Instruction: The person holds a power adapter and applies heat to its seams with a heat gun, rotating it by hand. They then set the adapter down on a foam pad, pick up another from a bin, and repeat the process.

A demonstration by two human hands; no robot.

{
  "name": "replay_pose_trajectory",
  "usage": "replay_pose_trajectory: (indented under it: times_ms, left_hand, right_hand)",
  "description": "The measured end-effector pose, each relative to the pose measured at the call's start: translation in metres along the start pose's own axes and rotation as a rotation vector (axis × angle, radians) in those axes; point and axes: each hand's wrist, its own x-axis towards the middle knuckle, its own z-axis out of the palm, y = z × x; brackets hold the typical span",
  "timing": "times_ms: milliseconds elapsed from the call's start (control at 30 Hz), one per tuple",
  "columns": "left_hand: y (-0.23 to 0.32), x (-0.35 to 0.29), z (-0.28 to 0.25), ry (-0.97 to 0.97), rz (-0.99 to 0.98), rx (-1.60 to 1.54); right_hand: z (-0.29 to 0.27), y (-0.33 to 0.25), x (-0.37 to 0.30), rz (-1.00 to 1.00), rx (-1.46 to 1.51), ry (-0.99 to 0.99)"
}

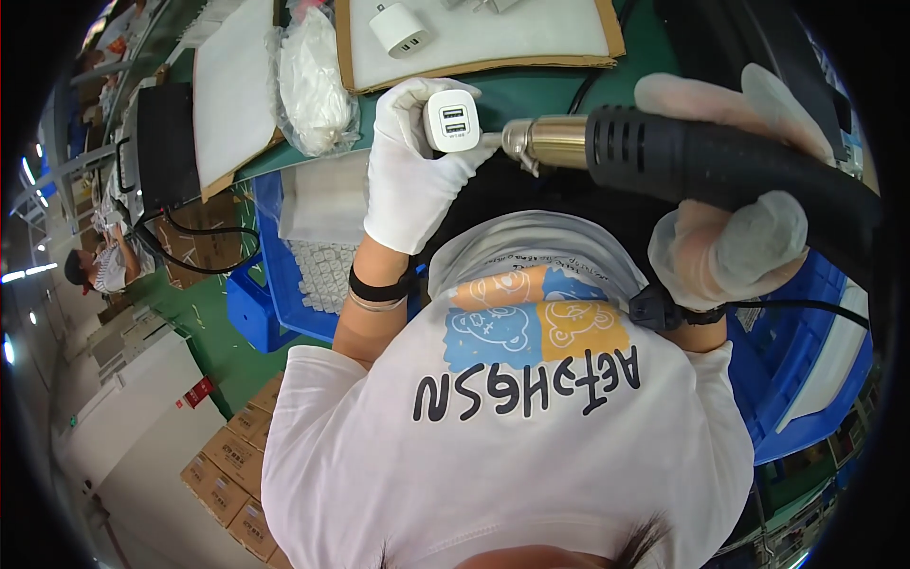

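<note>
My left hand (409, 175), in a white cloth glove, is closed round a white USB charger (452, 120). The charger's face with its two ports points up toward me. From the right, my right hand (735, 248), in a translucent glove, grips the black body of a hot-air gun (682, 156). The gun lies level, and its brass-coloured nozzle (559, 141) points left with the thin tip close beside the charger; whether they touch I cannot tell. Beyond my left hand, another white charger (400, 31) lies on a white-lined cardboard tray (483, 47).
A clear plastic bag (318, 90) and a second white sheet (232, 100) lie left of the tray on the green bench. Below left, a blue crate (268, 204) holds many small white parts. At right is another blue bin (810, 370). A black cable (806, 305) runs near my right wrist.
</note>
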Motion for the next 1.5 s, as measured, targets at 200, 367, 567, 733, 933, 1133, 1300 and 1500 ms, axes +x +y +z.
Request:
replay_pose_trajectory:
  times_ms: [200, 367, 567, 733, 933, 1133, 1300, 1500]
  left_hand:
    - [0.003, -0.001, 0.001, 0.021, -0.06, -0.039]
    - [0.0, 0.0, 0.001, -0.003, -0.018, -0.024]
    - [0.005, -0.002, 0.0, 0.003, -0.103, -0.052]
    - [0.002, -0.001, -0.002, -0.027, -0.042, -0.013]
    - [0.003, -0.002, -0.002, -0.014, -0.053, -0.009]
    - [-0.003, -0.003, -0.004, -0.009, -0.059, -0.087]
    - [-0.003, -0.004, -0.004, -0.009, -0.078, -0.101]
    - [-0.003, -0.006, -0.003, -0.014, -0.104, -0.102]
  right_hand:
    - [0.002, -0.004, 0.003, 0.012, 0.014, 0.004]
    - [0.008, -0.007, 0.007, 0.042, -0.082, 0.052]
    - [0.009, -0.005, 0.006, 0.075, -0.059, 0.089]
    - [0.015, -0.011, 0.007, 0.107, -0.169, 0.109]
    - [0.01, -0.009, 0.004, 0.135, -0.085, 0.071]
    - [0.011, -0.009, 0.005, 0.109, -0.146, 0.081]
    - [0.003, -0.002, 0.0, 0.065, -0.057, 0.035]
    - [0.003, 0.006, -0.001, -0.024, -0.04, 0.041]
